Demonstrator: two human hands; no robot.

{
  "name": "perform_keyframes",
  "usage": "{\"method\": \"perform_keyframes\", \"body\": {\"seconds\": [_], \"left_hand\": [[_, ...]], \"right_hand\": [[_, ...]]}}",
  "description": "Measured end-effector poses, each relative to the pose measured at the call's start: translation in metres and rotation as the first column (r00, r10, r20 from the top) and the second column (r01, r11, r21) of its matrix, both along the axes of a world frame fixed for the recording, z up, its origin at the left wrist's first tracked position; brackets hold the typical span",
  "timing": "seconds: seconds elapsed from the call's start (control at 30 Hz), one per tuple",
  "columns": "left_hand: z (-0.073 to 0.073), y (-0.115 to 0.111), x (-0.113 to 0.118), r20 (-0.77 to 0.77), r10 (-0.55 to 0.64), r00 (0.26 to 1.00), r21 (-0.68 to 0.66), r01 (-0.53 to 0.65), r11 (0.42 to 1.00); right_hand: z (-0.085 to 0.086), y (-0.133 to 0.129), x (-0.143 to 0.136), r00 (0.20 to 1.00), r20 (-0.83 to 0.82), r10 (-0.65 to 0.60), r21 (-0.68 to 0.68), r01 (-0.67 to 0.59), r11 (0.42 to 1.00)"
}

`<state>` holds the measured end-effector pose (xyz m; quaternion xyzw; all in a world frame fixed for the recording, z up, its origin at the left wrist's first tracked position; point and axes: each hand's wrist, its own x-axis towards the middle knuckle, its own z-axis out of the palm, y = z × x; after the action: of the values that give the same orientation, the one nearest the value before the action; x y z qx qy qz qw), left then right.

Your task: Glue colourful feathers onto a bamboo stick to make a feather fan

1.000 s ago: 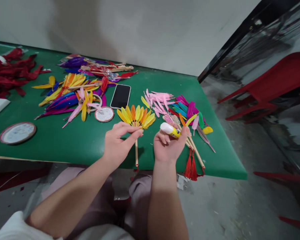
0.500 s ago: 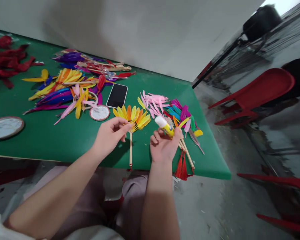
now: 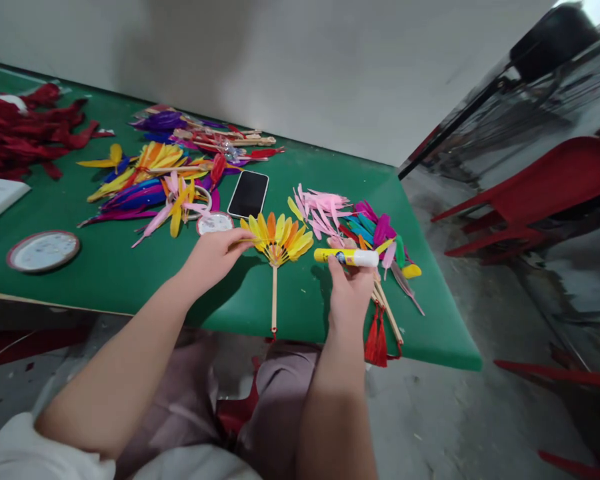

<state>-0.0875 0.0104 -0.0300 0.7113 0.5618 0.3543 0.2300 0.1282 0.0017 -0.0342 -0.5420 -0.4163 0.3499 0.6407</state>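
Observation:
A feather fan (image 3: 274, 293) lies on the table before me, yellow and orange feathers spread at the top, with a thin wooden handle pointing at me. My left hand (image 3: 219, 257) pinches at the left edge of its feathers, finger and thumb together; the exact contact is partly hidden. To the right of the fan, my right hand (image 3: 351, 293) grips a yellow glue stick (image 3: 343, 257). The stick is held level, its white end to the right. Beneath and beyond this hand are wooden handles with red tassels (image 3: 377, 340).
Pink feathers (image 3: 323, 207) and mixed coloured feathers (image 3: 380, 227) lie to the right. A phone (image 3: 249, 195), a tape roll (image 3: 43, 251), bundles of coloured feathers (image 3: 135, 197) and red cloth strips (image 3: 25, 133) cover the back and left. Red chairs (image 3: 540, 180) stand beyond the green table (image 3: 450, 343).
The glue stick has turned in my right hand from slanting to level, its white end now to the right. My left hand has slid from the fan's centre to its left edge.

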Motion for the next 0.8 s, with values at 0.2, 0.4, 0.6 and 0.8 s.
{"method": "perform_keyframes", "body": {"seconds": [0.2,0.4,0.6,0.8], "left_hand": [[-0.004,-0.002,0.001,-0.039,-0.084,0.996,0.016,0.085,0.996],[0.000,0.000,-0.001,0.029,-0.114,0.993,0.033,0.113,0.993],[0.009,-0.002,-0.001,0.389,-0.063,0.919,-0.150,0.130,0.980],[0.012,-0.003,0.001,0.543,-0.013,0.839,-0.212,0.152,0.965]], "right_hand": [[-0.004,0.002,0.005,0.874,0.452,-0.178,-0.058,0.229,0.972],[-0.010,0.005,0.009,0.710,0.695,-0.117,-0.092,0.250,0.964],[-0.014,0.007,0.010,0.690,0.719,-0.087,-0.104,0.231,0.967],[-0.017,0.008,0.013,0.711,0.699,-0.072,-0.088,0.186,0.979]]}}
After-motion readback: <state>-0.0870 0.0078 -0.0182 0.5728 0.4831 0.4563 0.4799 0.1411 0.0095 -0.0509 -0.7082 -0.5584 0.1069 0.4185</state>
